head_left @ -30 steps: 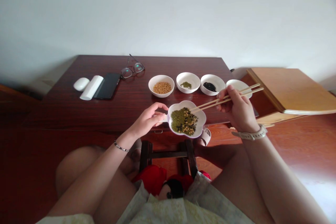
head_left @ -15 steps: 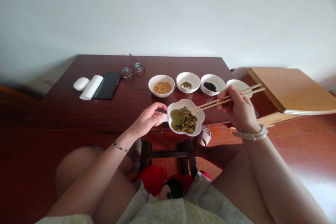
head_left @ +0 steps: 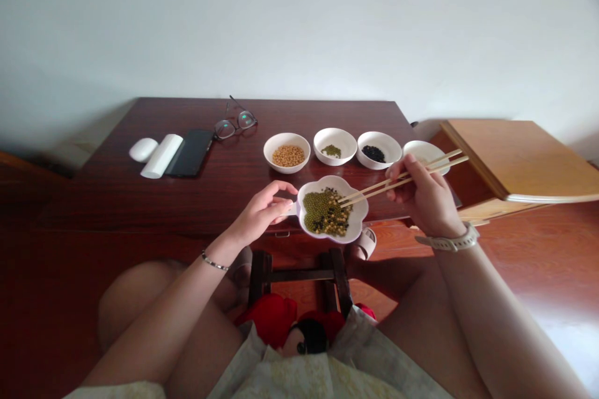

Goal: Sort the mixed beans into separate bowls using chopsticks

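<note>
My left hand grips the short handle of a white flower-shaped bowl at the table's front edge. Mixed green, black and yellow beans lie in it. My right hand is closed on a pair of chopsticks, whose tips touch the beans. Behind the flower-shaped bowl stand round white bowls: one with yellow soybeans, one with a few green beans, and one with black beans. A fourth white bowl, partly behind my right hand, shows no clear contents.
The dark wooden table also bears eyeglasses, a black flat device, a white cylinder and a white rounded object. A light wooden cabinet stands at the right. Below the table edge is a dark stool frame.
The chopstick tips have shifted slightly left and down among the beans, and my right hand has moved a little with them. My left hand keeps its hold on the handle.
</note>
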`<state>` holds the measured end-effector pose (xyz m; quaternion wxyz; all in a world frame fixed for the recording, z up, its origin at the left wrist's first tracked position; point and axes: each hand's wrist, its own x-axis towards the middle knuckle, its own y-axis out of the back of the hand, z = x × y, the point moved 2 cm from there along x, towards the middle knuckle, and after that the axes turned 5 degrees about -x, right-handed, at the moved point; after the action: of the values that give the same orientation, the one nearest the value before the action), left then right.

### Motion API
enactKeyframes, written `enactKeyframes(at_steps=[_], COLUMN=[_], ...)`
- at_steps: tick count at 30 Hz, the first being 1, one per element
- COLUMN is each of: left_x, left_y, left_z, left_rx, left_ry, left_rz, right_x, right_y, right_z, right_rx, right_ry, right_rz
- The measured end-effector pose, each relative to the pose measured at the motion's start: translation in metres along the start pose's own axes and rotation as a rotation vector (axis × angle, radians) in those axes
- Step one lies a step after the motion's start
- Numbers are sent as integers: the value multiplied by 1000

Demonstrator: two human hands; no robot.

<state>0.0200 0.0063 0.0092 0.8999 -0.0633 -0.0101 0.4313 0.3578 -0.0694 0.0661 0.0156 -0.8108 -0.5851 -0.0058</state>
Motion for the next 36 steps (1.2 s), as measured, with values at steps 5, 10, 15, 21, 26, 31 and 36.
enactKeyframes(at_steps=[5,10,15,21,26,31,36], left_x=[0,0,0,-1,-2,-1,-1], left_y=[-2,-4,-6,-5,-4,-3,-4], left_z=[0,-1,0,-1,-3,-5,-3], left_rx=[3,-11,7,16,18,12,12], left_ry=[-15,-27,-35,-35,-42,-52,-55], left_rz=[36,75,84,77,77,69,74], right_x=[-3,-11,-15,-15,-15,-13,-12], right_y=[-6,-23,-37,-43,-46,-47,-45], right_z=[2,3,9,11,10,12,12], right_rx=[-8,-42,-59,-92,-89,-78,-35], right_ry=[-53,-113,-135,-134,-120,-121,-160], right_rz=[-111,-187,-237,-223,-177,-151,-139])
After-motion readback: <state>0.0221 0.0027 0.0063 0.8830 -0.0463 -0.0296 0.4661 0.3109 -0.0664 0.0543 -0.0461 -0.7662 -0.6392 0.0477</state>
